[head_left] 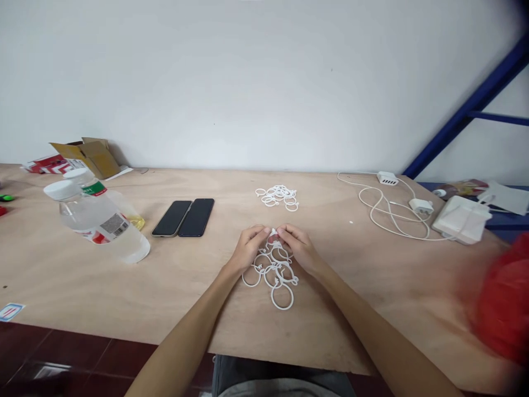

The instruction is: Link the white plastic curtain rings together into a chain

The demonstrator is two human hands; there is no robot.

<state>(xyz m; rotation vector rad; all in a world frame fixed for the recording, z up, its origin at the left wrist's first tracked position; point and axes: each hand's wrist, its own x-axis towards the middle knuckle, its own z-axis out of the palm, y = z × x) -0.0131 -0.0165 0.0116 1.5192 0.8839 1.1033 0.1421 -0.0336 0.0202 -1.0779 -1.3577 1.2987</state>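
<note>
My left hand and my right hand meet over the near part of the table, fingertips closed on a white plastic curtain ring between them. Much of that ring is hidden by my fingers. Just below and partly under my hands lies a loose group of several white curtain rings, each a thin hoop with a small tab or eyelet. Farther back, apart from my hands, rests a second heap of similar white rings, overlapping one another.
Two phones lie left of my hands, beyond them a clear bottle and another behind it. An open cardboard box sits at the back left. White chargers and a looped cable occupy the right; a red bag is nearer.
</note>
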